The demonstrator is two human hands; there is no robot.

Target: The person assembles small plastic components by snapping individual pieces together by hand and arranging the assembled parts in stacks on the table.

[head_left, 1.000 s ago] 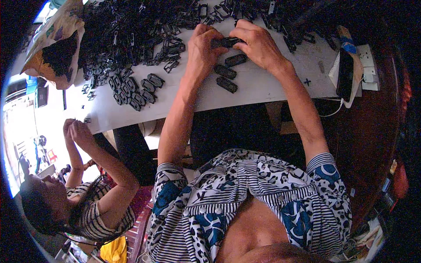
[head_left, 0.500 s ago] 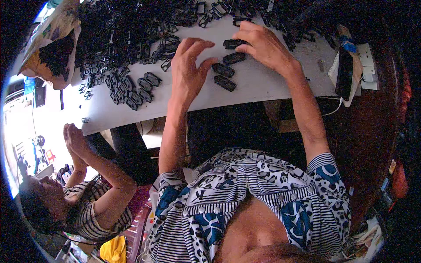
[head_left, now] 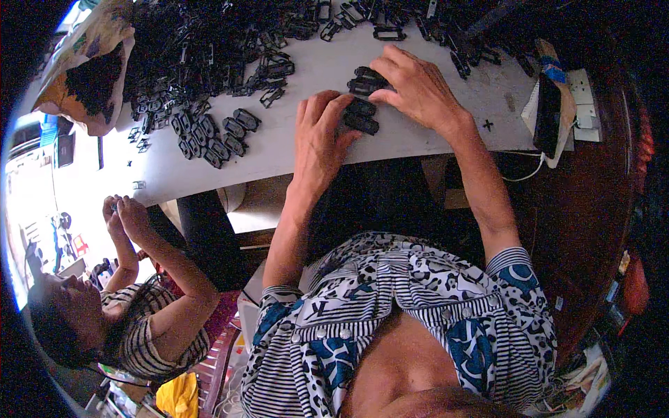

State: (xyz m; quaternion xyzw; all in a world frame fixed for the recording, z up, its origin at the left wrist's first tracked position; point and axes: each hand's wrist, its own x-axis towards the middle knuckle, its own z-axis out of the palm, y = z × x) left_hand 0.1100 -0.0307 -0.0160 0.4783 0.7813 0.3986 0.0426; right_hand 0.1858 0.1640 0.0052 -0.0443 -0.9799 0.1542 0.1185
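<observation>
Several small, oblong black plastic parts are in front of me on the white table (head_left: 293,150). My left hand (head_left: 320,132) is closed at the left ends of the lower pair of black plastic parts (head_left: 361,117), thumb below and fingers above. At the right ends of the upper pair of black plastic parts (head_left: 364,81), my right hand (head_left: 420,89) pinches with thumb and fingers. Both pairs lie side by side, close together on the tabletop. Fingers partly cover the ends of the parts.
A big heap of black frame-like pieces (head_left: 202,52) covers the far left, with a cluster of similar oblong parts (head_left: 209,139) nearer. A single black frame (head_left: 388,33) lies beyond my right hand. A power strip (head_left: 582,104) sits far right. At left, a co-worker's hands (head_left: 125,212) are raised.
My left hand has moved right and closed on the lower two parts. My right hand has shifted slightly nearer, holding the upper two together. The pieces now lie closer to each other.
</observation>
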